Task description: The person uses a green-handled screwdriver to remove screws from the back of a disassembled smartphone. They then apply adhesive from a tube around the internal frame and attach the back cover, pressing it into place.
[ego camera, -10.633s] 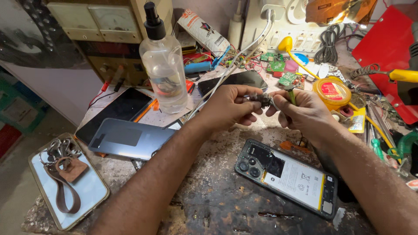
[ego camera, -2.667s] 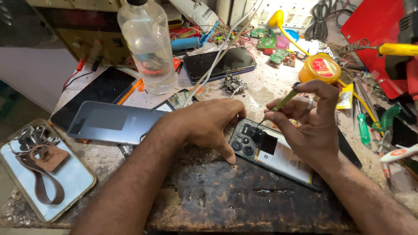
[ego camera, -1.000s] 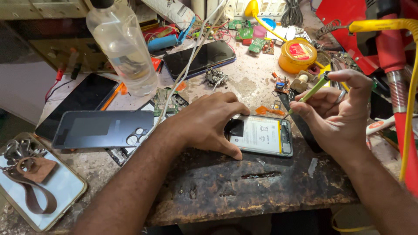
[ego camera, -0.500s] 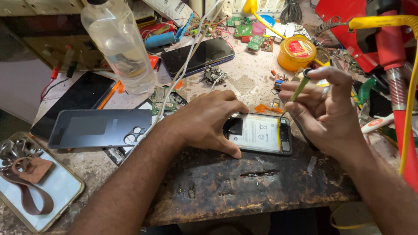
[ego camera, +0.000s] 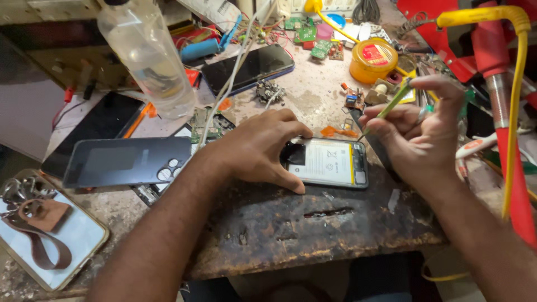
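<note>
Phone [ego camera: 330, 163], opened with its back off, lies flat near the middle of the tabletop [ego camera: 313, 218], white battery face up. My left hand [ego camera: 260, 148] is spread over its left end, fingers curled down and thumb pressed along the near edge, pinning it in place. My right hand [ego camera: 422, 131] hovers just right of the phone, fingers pinched tight round a thin green tool [ego camera: 391, 104] that slants down toward the phone's far right corner; I cannot tell whether its tip touches.

Containers: a clear plastic bottle [ego camera: 148, 59] stands far left, and its contents look like clear liquid, though how full it is I cannot tell. A round yellow tin [ego camera: 373, 60] with a red top sits far right of centre; what is in it is hidden.

A dark back cover [ego camera: 126, 161] with camera holes lies left of my left wrist. A second phone [ego camera: 249, 68], screen up, lies further off, beside white cables. Another dark phone [ego camera: 98, 134] lies at the far left edge. A phone case [ego camera: 53, 246] holding a brown strap and keyring sits at the near left corner. Small green circuit boards are scattered at the far side. A red tool with a yellow cable [ego camera: 512, 112] stands on the right.
</note>
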Demonstrator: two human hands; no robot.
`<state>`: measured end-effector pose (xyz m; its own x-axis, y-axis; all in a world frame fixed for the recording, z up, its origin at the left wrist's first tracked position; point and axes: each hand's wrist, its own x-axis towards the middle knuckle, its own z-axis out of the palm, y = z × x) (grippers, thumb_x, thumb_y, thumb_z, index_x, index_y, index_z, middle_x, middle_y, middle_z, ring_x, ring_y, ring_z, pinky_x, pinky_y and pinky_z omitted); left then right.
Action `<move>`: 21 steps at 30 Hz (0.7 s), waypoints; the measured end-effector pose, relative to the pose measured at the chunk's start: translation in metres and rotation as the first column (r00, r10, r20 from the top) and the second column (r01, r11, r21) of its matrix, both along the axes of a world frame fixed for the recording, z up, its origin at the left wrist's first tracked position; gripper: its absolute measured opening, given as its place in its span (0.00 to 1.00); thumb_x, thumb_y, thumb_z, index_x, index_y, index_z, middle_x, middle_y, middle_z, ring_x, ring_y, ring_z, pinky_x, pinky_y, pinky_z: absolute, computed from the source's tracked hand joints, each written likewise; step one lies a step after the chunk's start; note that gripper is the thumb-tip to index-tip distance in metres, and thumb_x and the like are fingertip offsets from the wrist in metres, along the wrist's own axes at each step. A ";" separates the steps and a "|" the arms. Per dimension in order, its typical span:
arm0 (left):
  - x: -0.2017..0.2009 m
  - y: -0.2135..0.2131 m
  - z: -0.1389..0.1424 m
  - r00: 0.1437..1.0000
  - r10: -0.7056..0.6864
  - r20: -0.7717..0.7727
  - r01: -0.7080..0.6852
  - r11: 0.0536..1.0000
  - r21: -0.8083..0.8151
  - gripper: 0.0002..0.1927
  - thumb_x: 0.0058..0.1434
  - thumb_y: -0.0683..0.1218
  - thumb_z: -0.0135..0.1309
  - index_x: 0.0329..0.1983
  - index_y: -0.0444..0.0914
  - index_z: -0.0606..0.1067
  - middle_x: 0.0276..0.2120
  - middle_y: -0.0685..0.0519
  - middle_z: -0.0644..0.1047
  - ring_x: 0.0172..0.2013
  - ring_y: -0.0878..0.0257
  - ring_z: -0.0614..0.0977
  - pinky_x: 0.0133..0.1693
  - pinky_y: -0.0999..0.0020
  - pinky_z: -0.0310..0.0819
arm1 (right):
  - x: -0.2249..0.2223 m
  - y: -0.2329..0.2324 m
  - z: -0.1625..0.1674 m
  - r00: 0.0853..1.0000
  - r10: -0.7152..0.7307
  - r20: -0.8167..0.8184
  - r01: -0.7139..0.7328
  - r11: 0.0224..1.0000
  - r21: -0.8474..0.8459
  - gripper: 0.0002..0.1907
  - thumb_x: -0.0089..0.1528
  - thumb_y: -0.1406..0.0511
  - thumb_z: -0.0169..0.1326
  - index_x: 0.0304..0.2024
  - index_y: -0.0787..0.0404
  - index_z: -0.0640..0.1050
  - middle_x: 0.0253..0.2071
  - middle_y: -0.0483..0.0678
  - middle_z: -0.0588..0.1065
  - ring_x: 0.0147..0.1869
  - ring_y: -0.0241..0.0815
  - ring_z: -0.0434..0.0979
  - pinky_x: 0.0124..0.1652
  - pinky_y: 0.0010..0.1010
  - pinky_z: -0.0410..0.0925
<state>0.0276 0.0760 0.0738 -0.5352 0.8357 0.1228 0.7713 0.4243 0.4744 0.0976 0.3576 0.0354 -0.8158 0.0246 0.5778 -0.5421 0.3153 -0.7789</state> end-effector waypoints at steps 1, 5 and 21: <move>0.000 0.000 0.000 1.000 -0.002 -0.006 0.002 1.000 0.008 0.48 0.37 0.63 0.74 0.60 0.40 0.73 0.55 0.47 0.73 0.57 0.49 0.73 0.57 0.55 0.68 | 0.003 0.003 0.000 0.999 0.028 -0.033 -0.028 1.000 0.010 0.32 0.69 0.78 0.56 0.62 0.51 0.53 0.45 0.55 0.77 0.51 0.44 0.84 0.55 0.35 0.80; -0.004 -0.002 -0.003 1.000 -0.003 -0.005 0.003 1.000 0.013 0.49 0.36 0.65 0.74 0.60 0.39 0.73 0.54 0.47 0.73 0.57 0.49 0.74 0.56 0.56 0.69 | 0.006 0.010 -0.001 0.993 0.085 -0.080 -0.077 0.993 0.088 0.32 0.70 0.78 0.59 0.61 0.51 0.52 0.43 0.57 0.79 0.50 0.44 0.85 0.52 0.33 0.81; -0.007 0.000 0.000 0.999 0.041 0.031 -0.039 0.998 -0.051 0.51 0.36 0.66 0.73 0.62 0.41 0.72 0.55 0.48 0.72 0.58 0.53 0.73 0.58 0.57 0.68 | 0.006 0.002 -0.001 0.996 0.083 0.036 -0.089 0.976 0.200 0.37 0.64 0.79 0.58 0.61 0.49 0.50 0.44 0.56 0.80 0.49 0.43 0.85 0.47 0.30 0.80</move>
